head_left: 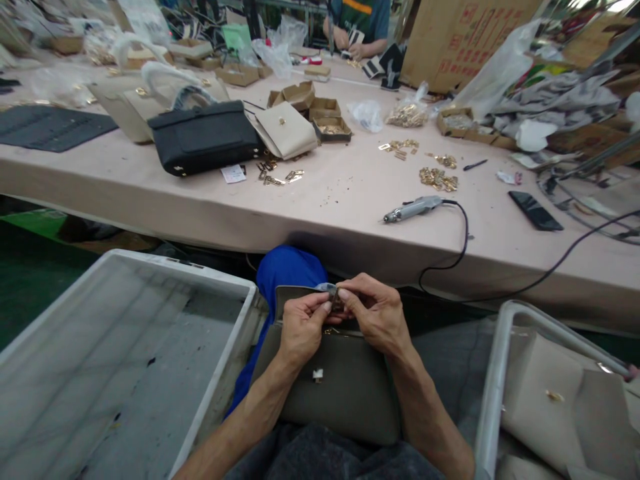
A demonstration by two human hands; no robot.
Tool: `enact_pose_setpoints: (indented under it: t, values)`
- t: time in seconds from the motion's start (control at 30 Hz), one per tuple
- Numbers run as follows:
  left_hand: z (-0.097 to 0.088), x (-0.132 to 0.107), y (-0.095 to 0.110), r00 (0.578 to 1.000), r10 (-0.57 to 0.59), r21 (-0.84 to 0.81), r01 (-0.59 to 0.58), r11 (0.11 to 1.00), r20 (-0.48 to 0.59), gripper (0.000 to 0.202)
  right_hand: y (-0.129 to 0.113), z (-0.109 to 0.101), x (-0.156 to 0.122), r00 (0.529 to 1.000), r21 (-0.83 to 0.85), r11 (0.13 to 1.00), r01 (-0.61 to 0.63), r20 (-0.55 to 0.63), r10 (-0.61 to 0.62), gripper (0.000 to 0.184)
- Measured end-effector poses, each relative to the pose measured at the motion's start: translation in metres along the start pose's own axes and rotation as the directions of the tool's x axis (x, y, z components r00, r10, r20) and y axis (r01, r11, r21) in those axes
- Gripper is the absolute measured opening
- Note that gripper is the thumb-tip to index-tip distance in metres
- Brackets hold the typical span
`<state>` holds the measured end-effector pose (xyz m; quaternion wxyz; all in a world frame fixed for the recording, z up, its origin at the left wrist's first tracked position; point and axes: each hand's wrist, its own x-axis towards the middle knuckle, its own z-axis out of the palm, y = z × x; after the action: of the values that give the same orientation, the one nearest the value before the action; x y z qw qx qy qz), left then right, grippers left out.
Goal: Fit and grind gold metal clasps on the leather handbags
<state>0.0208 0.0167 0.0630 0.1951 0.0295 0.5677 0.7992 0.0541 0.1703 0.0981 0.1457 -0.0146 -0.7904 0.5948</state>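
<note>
Because the bag (345, 393) sits on a lap rather than the worktop (345, 208), its base could shift w/ any knee movement, and that might pull the raised flap (294, 292) off line b/c nothing firm backs it. Likeliest slip, I'd guess: the small dark piece (337, 303) at the flap's edge twisting or popping out of the pinch, since it's tiny & the grip on it is all tips. If dropped, it could go into the bag or down past the lap, hard to find. The clear film (326, 287) bunched right beside it might also get caught.

Re position: left hand (303, 327) and right hand (381, 317) meet at the flap's edge, near the bag's far side. Fingers of both are pinched together there, thumbs facing, w/ the small piece between them; can't tell which hand bears it, b/c the tips hide most of it. The bag's body lies below & between the forearms, its front w/ the shiny clasp (317, 376) facing up, clear of the fingers. Elec. screwdriver (413, 209) lies on the worktop, beyond the right hand, well apart from it.
</note>
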Motion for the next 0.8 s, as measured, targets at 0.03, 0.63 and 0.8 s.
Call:
enact_pose_setpoints:
  t: [0.03,0.63,0.8]
  values:
    - [0.000,0.000,0.000,1.000,0.007,0.008,-0.007,1.000,0.001,0.028,0.000,0.002,0.000,1.000,-0.025,1.000,0.013,0.017,-0.012,0.013]
    - [-0.011,-0.004,0.001,0.994,-0.006,-0.020,0.008,1.000,0.108,0.031,0.001,0.015,0.005,1.000,-0.125,0.992,0.021,-0.018,-0.024,0.013]
    - [-0.010,-0.006,0.005,0.991,-0.026,-0.046,0.032,0.998,0.129,0.028,0.005,0.016,0.005,1.000,-0.151,0.989,-0.003,-0.021,0.000,0.013]
